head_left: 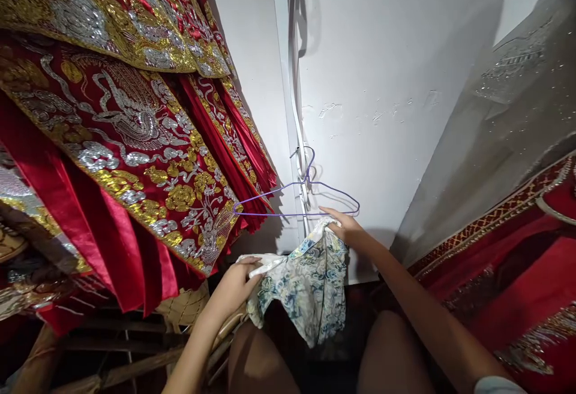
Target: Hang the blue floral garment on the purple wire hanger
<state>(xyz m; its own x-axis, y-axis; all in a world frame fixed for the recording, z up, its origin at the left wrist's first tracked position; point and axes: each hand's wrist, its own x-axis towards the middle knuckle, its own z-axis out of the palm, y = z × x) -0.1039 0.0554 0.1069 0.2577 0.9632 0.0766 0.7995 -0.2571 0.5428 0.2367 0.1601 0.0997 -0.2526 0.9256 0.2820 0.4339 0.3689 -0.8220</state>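
Floral shorts (310,286) in white, blue and yellow hang between my two hands, their pale waistband upward. My left hand (238,283) is closed on the left end of the waistband, thumb in front. At the other end, my right hand (348,229) grips the waistband, its index finger stretched out close to the hanger's lower bar. Just above the shorts is a thin purple hanger (274,214), hooked by its top on a white metal fitting (294,112) on the wall. The hanger carries no garment.
On the left hang red costumes (175,160) embroidered in gold and silver, reaching close to the hanger's left end. More red trimmed cloth (508,280) is at the right. A white panel (369,100) stands behind; bamboo-like poles (130,370) lie low left.
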